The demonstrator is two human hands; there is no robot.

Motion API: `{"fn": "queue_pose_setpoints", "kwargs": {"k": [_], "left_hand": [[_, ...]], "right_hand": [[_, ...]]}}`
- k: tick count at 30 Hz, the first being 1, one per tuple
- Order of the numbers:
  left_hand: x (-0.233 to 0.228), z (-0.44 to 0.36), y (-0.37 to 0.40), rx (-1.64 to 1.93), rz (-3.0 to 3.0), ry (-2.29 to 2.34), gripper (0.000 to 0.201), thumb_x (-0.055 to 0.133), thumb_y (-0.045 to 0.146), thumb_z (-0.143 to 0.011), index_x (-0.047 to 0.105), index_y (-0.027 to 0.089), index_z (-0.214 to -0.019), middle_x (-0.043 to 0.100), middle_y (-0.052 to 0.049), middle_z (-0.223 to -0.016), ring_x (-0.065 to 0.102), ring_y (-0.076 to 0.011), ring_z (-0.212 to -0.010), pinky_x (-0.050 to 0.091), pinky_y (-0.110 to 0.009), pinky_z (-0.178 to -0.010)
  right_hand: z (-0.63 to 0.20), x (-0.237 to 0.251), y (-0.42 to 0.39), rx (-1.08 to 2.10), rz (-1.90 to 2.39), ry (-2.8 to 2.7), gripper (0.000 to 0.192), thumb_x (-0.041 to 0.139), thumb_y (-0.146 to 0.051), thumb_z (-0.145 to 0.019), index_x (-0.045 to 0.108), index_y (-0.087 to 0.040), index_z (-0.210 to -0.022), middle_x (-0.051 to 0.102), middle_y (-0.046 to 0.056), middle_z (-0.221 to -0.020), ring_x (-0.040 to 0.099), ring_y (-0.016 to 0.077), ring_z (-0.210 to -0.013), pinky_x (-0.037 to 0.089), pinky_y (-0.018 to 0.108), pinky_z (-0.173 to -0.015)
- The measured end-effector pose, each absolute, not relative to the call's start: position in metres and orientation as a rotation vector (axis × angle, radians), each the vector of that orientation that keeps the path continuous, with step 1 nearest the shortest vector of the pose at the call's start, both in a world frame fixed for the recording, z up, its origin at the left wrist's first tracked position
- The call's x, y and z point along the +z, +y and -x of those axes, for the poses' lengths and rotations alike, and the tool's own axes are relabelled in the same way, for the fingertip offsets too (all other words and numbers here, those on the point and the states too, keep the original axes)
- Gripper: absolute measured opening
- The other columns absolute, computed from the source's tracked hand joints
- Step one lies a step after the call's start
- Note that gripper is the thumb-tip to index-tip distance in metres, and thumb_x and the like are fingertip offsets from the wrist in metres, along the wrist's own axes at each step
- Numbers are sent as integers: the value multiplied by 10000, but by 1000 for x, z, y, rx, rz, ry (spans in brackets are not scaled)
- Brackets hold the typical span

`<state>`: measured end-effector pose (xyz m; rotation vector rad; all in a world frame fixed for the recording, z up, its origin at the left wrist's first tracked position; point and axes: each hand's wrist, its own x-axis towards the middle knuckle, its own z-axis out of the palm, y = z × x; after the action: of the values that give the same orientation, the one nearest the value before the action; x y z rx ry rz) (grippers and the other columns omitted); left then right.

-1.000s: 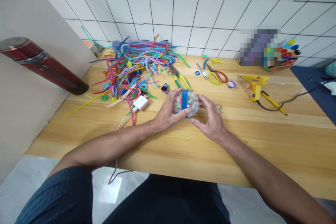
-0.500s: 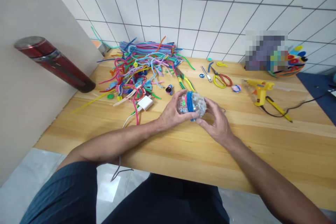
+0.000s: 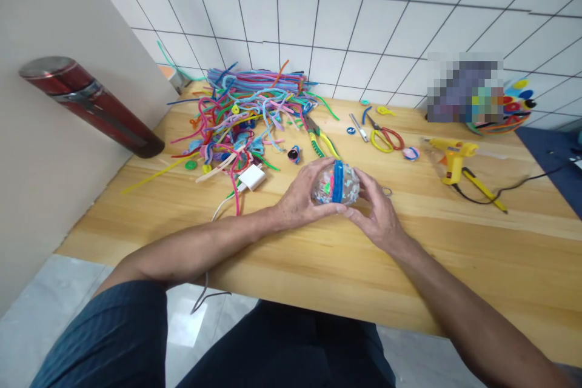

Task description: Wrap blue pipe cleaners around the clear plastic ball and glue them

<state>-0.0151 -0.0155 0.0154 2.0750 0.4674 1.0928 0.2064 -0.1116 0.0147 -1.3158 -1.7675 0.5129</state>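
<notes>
**Clear ball [image 3: 335, 183] cupped between two hands**

The left hand [image 3: 300, 197] is curved partway closed round the ball's 9 o'clock side, its thumb along the lower edge; the right hand [image 3: 377, 206], more loosely curled, holds the 3 o'clock side. The thumb tips nearly meet at 6. Whether the ball touches the table [image 3: 273, 248] is unclear.

The step in hand looks like turning the ball; continuing would call for light, balanced pressure from both sides.

Half a second ago the left thumb crossed the blue band [image 3: 337, 173]; now it lies below, and the band sits more central.

Outward from the ball: pliers [image 3: 313, 127] at 11 o'clock, scissors [image 3: 375, 127] at 2, glue gun [image 3: 454, 160] near 3, white charger [image 3: 251, 177] at 9, pipe cleaners [image 3: 245, 115] at 10.
</notes>
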Motion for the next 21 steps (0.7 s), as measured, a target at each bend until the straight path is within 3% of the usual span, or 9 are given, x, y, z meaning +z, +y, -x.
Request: {"fn": "queue_pose_setpoints", "kwargs": {"k": [7, 13, 21], "left_hand": [[12, 19, -11, 1063, -2105, 442, 888, 765, 613, -941, 360, 229, -1631, 444, -218, -1666, 421, -391, -1597, 381, -623, -1318], [17, 21, -13, 933, -2059, 515, 757, 676, 571, -1012, 390, 222, -1620, 527, -197, -1593, 539, -358, -1494, 448, -579, -1274], [13, 19, -12, 1120, -2242, 351, 960, 810, 547, -921, 283, 271, -1674, 447, -211, -1655, 414, -399, -1591, 363, -645, -1312]], "right_hand": [[-205, 9, -109, 441, 1274, -1775, 851, 809, -459, -940, 392, -362, -1675, 526, 142, -1646, 571, 369, -1482, 611, 580, -1114], [-202, 13, -111, 364, 1274, -1841, 852, 766, -371, -973, 333, -365, -1706, 503, 142, -1661, 535, 359, -1519, 600, 579, -1137], [-204, 11, -109, 410, 1341, -1804, 900, 793, -515, -938, 348, -318, -1695, 546, 176, -1622, 626, 377, -1414, 636, 581, -1070]]}}
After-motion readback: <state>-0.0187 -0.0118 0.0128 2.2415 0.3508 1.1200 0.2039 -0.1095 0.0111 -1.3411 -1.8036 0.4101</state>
